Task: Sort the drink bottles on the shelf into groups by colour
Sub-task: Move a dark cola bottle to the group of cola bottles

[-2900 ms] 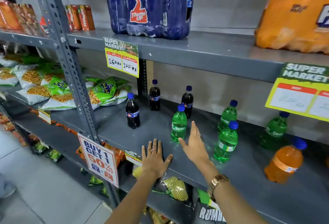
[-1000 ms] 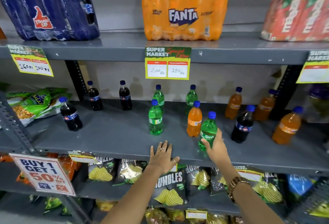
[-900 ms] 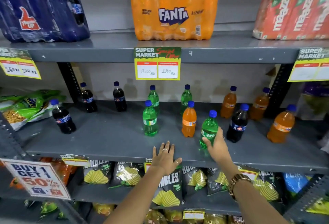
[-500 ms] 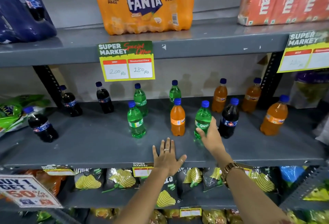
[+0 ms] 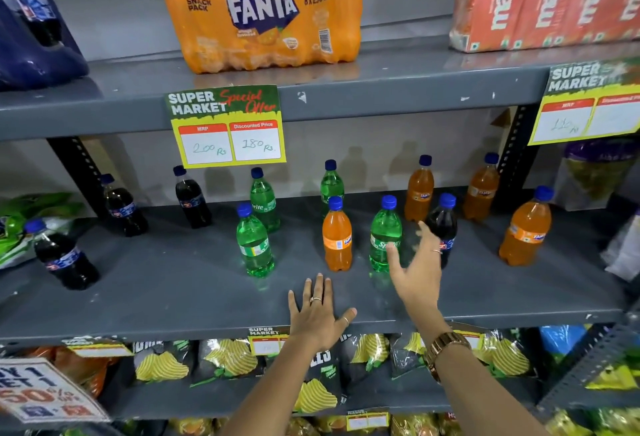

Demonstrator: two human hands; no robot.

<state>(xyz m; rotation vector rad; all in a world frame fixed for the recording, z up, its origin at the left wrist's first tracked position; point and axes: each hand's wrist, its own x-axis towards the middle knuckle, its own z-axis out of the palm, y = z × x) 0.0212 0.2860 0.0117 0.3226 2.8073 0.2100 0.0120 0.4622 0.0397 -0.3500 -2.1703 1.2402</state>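
Currently left hand (image 5: 317,314) flat on shelf (image 5: 173,297), grip spread, empty. Right hand (image 5: 417,271) grip apart, thumb against green bottle (image 5: 385,233), beside dark bottle (image 5: 445,224).

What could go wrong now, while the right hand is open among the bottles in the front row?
1. The right hand is spread between the front green bottle and the dark bottle; a quick grab may tip one of them.
2. The front orange bottle stands close beside that green bottle, so a fall might knock it too.
3. The left hand lies flat on the shelf, in the way of sliding bottles.
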